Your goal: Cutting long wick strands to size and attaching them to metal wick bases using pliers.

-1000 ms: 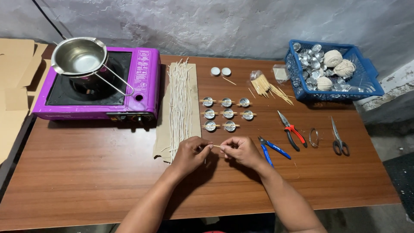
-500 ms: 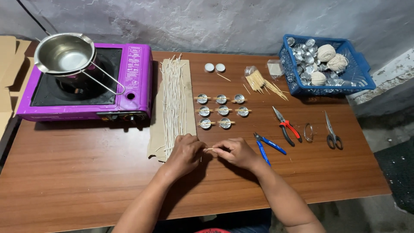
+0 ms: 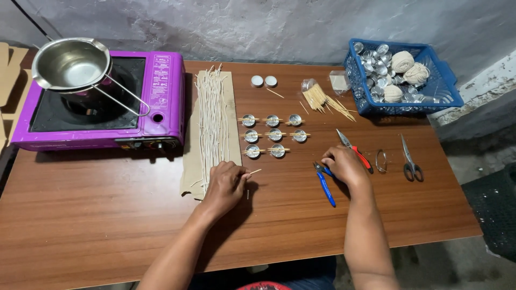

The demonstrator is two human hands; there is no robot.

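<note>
Brown wood-grain table [image 3: 107,215] vs rough grey wall. Left hand [image 3: 226,182], near mid front edge, fingers pinching thin wooden stick w/ wick [image 3: 252,172]. Right hand [image 3: 344,164], fingers curled onto blue-handled cutters [image 3: 325,182]. Looks like trimming step; next needs a firm grip on the cutters.

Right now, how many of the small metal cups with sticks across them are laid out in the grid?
8: three in the back row, three in the middle row, two in the front row, its right spot bare. None look hidden.
</note>
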